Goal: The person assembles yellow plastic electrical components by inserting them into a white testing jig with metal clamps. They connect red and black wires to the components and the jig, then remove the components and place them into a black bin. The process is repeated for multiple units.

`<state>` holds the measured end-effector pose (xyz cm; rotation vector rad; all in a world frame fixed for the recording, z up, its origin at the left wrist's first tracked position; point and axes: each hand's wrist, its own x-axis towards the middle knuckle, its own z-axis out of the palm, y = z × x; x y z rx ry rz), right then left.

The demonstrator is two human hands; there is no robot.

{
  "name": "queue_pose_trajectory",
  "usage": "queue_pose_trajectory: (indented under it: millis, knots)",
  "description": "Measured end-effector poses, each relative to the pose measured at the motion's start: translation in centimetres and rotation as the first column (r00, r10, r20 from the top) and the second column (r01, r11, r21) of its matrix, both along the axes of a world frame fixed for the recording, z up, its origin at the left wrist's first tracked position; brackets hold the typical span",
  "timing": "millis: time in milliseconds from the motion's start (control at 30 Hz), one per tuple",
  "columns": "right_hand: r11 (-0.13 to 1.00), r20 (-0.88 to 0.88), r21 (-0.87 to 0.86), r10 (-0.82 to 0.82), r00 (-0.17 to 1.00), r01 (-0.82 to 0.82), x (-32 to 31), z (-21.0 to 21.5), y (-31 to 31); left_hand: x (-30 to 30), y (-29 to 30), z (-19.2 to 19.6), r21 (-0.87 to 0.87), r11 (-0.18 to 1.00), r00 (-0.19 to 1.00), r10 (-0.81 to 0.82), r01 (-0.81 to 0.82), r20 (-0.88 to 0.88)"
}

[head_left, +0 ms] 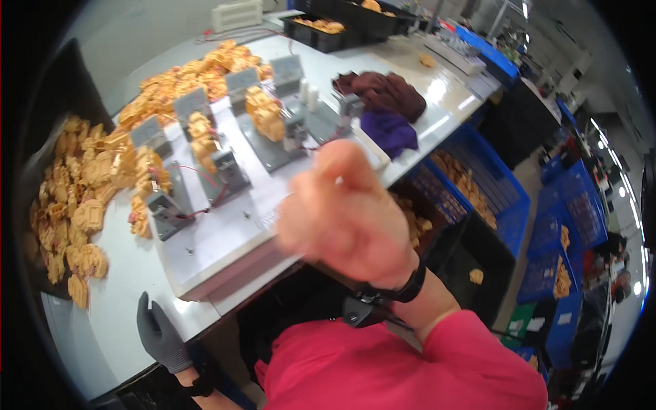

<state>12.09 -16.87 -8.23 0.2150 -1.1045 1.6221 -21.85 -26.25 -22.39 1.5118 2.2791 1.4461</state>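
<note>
My right hand (348, 219), bare and blurred, is raised close in front of me with its fingers curled together. A small bright speck shows between the fingers; whether it is a held thing I cannot make out. My left hand (161, 331), in a grey glove, rests at the near left edge of the white table (113, 307), fingers stretched and holding nothing. Beyond my hands stands a white fixture base (219, 263) with several grey metal stations. Tan moulded parts sit at the stations, among them a tan part (265, 113) near the middle.
Heaps of tan parts (89, 178) lie on the left and along the back. A dark brown cloth (386, 96) and a purple cloth (389, 133) lie right of the fixture. Below the table's right edge are a blue crate (509, 198) and a black bin (471, 253).
</note>
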Motion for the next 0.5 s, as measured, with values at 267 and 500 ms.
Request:
queue_pose_trajectory:
  millis: [267, 500]
  knots:
    - [0.932, -0.216, -0.362, -0.057, 0.975, -0.025, 5.5, -2.3, 0.9, 0.5, -0.1, 0.3, 0.02, 1.0, 0.999, 0.016, -0.015, -0.04]
    - [0.945, -0.227, -0.325, -0.039, 0.973, -0.038, 6.0, -1.9, 0.5, 0.5, -0.4, 0.9, -0.092, 0.996, 0.997, 0.022, -0.015, 0.077]
